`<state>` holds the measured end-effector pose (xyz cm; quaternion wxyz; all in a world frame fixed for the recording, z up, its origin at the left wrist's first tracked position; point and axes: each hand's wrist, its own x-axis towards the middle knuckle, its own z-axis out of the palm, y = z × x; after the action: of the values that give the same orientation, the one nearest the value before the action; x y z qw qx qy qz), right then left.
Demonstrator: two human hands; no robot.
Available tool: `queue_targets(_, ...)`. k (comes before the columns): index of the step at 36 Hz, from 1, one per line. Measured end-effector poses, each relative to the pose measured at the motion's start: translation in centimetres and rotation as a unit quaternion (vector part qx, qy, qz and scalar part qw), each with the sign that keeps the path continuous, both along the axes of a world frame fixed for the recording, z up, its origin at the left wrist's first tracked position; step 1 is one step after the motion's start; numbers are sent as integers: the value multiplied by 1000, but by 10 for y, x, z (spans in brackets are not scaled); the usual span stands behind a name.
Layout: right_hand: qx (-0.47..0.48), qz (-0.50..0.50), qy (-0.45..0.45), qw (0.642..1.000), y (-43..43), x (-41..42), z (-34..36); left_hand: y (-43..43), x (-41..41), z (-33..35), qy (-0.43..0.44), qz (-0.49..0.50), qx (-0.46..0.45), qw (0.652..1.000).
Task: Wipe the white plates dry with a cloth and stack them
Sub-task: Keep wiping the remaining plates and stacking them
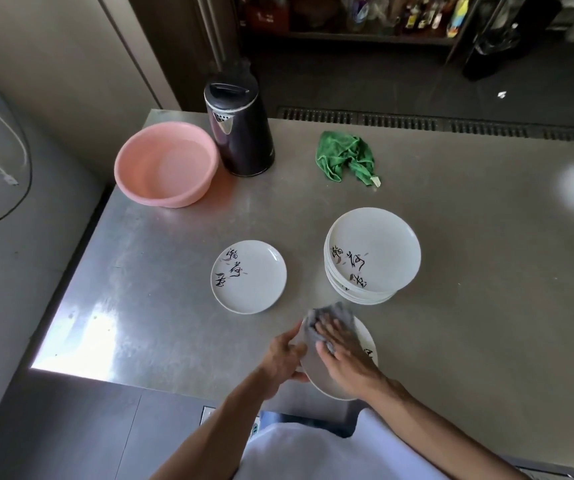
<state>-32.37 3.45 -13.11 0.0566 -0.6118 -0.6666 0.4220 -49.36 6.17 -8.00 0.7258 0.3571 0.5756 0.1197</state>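
Left hand: the left hand point(283, 358) is clamped on the near-left rim of the held plate point(366, 338), fingers curled round the edge, and the plate is tipped up off the surface.
Right hand: the right hand point(344, 355) lies flat on top, fingers stretched out and fairly straight, pressing the grey cloth point(342, 311) down onto the plate's face.
Grey cloth: it's bunched under those fingers and spills out past the fingertips, over the plate's far edge.
Held plate: white, with a scrap of black brush lettering peeking out at its right side, and it sits right at the near edge of the worktop point(451, 271), in front of the person.
Single plate: one single plate point(249, 277) lies flat and alone mid-worktop, face up with its lettering on the left, just beyond and to the left of the hands.
Stack: the stack of plates point(372, 254) stands to the right of that one, apart from it, and its top plate sits slightly askew.
Far side: a pink basin point(166, 164) sits at the far-left corner, a dark kettle point(238, 128) stands right beside it, and a crumpled green cloth point(346, 157) lies further right.
Worktop: brushed metal, with glare along its left edge.
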Motion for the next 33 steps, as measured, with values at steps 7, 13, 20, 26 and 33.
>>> queue_targets(7,-25,45,75,996,-14,-4,5,-4,-2,0,28,-7,32,999)
queue_targets(13,-2,-48,-134,990,-7,1,-6,-15,-1,-8,39,114,15,993)
queue_targets(20,-65,-172,116,976,-16,-10,18,-20,-4,-24,109,174,60,977)
queue_targets(26,-78,-73,221,969,-16,-30,39,-18,-6,-21,62,189,-9,980)
queue_targets(33,-82,-66,-49,993,-6,-19,15,-22,-19,-14,8,136,-55,989)
